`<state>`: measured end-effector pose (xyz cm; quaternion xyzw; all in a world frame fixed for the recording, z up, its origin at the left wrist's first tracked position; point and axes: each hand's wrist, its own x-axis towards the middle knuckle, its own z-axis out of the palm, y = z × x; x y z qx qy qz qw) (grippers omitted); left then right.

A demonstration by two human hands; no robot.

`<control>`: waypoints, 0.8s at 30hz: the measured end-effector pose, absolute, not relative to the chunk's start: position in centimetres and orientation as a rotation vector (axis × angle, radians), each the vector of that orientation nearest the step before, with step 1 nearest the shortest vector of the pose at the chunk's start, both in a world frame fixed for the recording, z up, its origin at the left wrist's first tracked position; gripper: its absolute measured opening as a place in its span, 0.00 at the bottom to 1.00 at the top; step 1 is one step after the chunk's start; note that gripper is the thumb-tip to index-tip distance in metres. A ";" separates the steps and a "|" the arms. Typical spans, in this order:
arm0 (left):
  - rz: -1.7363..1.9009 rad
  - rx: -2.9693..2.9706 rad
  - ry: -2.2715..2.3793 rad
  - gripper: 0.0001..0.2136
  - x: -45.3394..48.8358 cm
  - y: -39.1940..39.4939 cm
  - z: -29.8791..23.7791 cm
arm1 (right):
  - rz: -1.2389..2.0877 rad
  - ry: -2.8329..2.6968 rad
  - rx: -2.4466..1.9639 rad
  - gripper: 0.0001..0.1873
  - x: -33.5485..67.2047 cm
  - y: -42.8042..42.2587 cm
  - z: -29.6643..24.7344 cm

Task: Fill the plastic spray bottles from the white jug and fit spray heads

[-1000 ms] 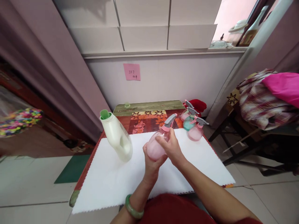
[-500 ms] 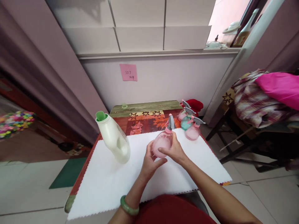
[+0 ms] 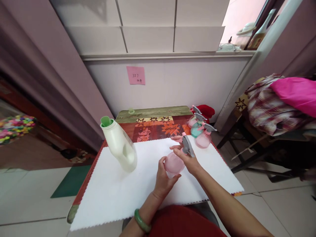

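A round pink spray bottle [image 3: 173,163] with a grey and pink spray head is tilted over the white cloth, its head leaning to the right. My left hand [image 3: 165,179] grips the lower body, thumb underneath and fingers along its left side. Around the neck, just below the spray head, my right hand [image 3: 190,161] is closed, the far fingers partly hidden behind the bottle. To the left stands a large pale green jug [image 3: 120,144] with a handle and a green pouring spout in its uncapped mouth.
Several other spray bottles, pink and teal [image 3: 197,130], cluster at the table's back right corner. A small green cap [image 3: 131,111] lies near the back edge. White cloth [image 3: 108,197] covers most of the table. Clothes [image 3: 266,105] are piled on the right.
The spray bottle has gone from upright to tilted right, its head turned towards me. My right hand has shifted from the body up to the neck; my left hand has moved slightly right.
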<state>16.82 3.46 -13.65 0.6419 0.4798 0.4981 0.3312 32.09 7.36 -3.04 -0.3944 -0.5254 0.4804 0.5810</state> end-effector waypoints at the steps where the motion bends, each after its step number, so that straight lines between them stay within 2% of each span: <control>1: 1.272 1.706 1.231 0.42 16.7 3.6 -14.0 | 1.110 -1.263 -0.922 0.20 32.1 7.4 -3.3; 4: 1.171 1.761 1.164 0.44 16.1 3.7 -15.1 | 1.040 -1.369 -0.949 0.14 32.2 7.6 -3.8; 9: 1.131 1.741 1.217 0.42 15.0 3.4 -17.5 | 0.968 -1.441 -1.011 0.20 32.5 7.8 -3.7; 13: 1.197 1.635 1.247 0.41 14.5 3.4 -18.5 | 0.915 -1.459 -1.053 0.12 32.8 7.9 -3.6; 17: 1.214 1.571 1.263 0.40 14.5 3.6 -18.5 | 0.907 -1.450 -1.063 0.16 33.0 8.6 -4.2; 21: 1.215 1.512 1.276 0.40 14.5 3.5 -18.3 | 0.886 -1.473 -1.065 0.12 33.4 9.2 -5.1; 24: 1.211 1.488 1.279 0.39 14.6 3.4 -18.1 | 0.895 -1.490 -1.065 0.14 33.6 9.3 -5.5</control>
